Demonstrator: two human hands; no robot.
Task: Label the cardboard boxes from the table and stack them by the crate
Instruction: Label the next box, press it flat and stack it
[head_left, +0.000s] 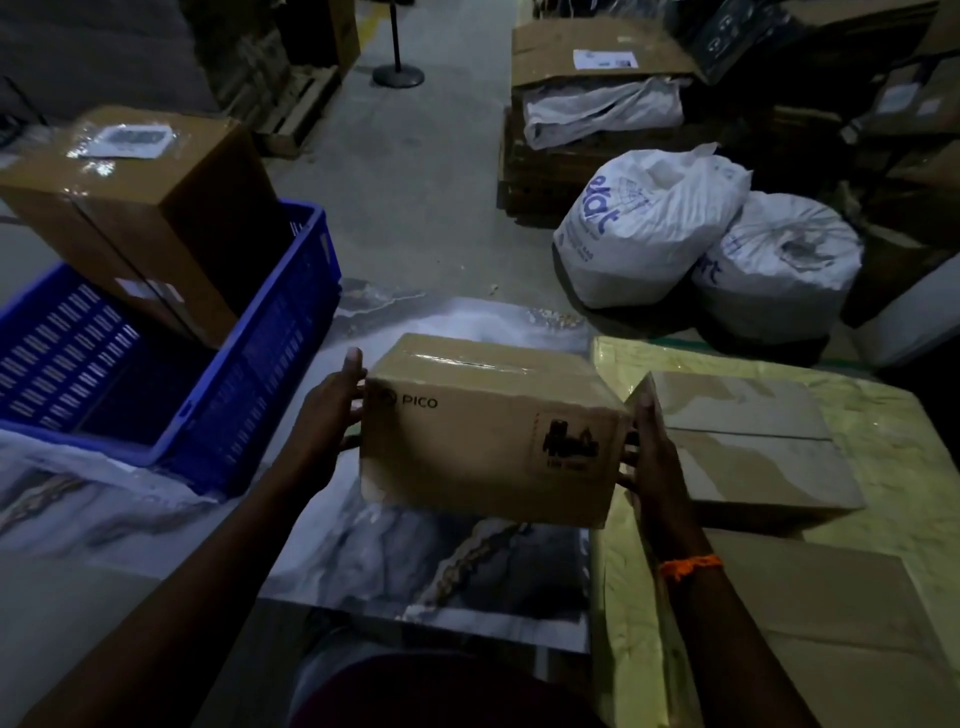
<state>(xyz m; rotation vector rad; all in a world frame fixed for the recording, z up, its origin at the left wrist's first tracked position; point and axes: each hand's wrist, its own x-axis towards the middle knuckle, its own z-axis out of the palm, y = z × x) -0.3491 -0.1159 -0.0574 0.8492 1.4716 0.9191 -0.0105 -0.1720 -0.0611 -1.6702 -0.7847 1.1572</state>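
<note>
A small cardboard box (488, 431) sits near the middle, over the worktop (415, 561). The left hand (332, 421) and right hand (652, 457) grip its ends, fingers (355, 366) curled over the edges. No label shows on it, so labelling probably comes next, then stacking it by the blue crate (291, 332) at left.

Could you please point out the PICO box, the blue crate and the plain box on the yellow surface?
PICO box (483, 452): head view, on its front face.
blue crate (280, 343): head view, on its outer side wall.
plain box (753, 415): head view, on its top face.
</note>
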